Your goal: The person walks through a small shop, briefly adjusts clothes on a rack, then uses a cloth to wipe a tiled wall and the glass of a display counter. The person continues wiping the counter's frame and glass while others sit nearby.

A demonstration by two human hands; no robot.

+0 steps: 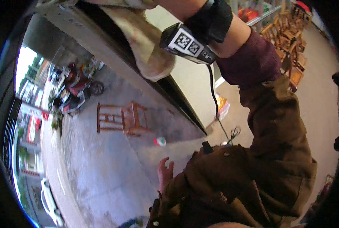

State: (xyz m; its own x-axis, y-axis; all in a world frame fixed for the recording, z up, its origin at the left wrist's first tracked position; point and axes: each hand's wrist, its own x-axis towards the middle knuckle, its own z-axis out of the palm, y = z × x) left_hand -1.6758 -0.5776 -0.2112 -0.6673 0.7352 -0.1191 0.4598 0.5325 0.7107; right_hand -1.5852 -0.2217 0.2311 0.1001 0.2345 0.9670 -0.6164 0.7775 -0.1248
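Observation:
My right arm reaches up across the view, a black strap and a small marked device (186,43) at its wrist. At the top edge, my right hand (179,7) is on a stained, pale cloth (148,47), which hangs down over the dark edge of a door or window frame (118,49). The fingers of that hand are out of sight; it appears closed on the cloth. Low in the middle, my left hand (165,173) hangs beside my brown jacket (222,186), fingers apart and slightly bent, holding nothing.
A wooden chair (129,118) stands on the concrete outside, near a small red-and-white item (160,141) and parked motorbikes (76,85). Several wooden chairs (291,41) line the right side. A black cable (216,98) runs down from the wrist device. A white car (50,201) is at lower left.

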